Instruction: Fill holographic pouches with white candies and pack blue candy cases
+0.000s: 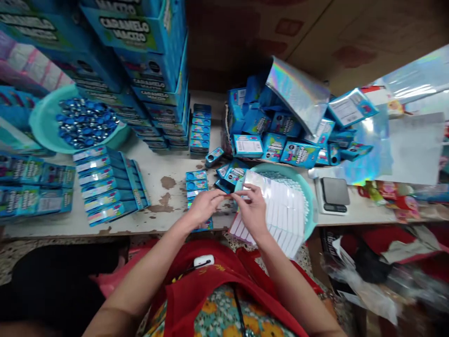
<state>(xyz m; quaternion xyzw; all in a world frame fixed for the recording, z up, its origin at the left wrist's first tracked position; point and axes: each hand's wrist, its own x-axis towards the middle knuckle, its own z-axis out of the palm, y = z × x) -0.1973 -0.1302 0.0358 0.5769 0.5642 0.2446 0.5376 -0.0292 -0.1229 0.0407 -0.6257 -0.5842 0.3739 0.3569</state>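
Observation:
My left hand [205,207] and my right hand [253,206] meet fingertip to fingertip over the table's front edge. Both are closed in a pinch, and whatever lies between the fingertips is too small to make out. Under and beside my left hand runs a row of small blue boxes [196,176]. A few loose blue cartons [234,174] lie just beyond the fingertips. Behind my right hand, a block of white narrow packs [286,210] under shiny film rests across a turquoise bowl [311,206] of small pale pieces [277,176].
Tall stacks of blue boxes [154,70] stand at back left, near a turquoise bowl [44,119] of blue and silver pieces [86,122]. Bundled boxes [108,182] sit at left. A heap of blue cartons [277,124] fills the back middle; a small scale [335,194] stands right.

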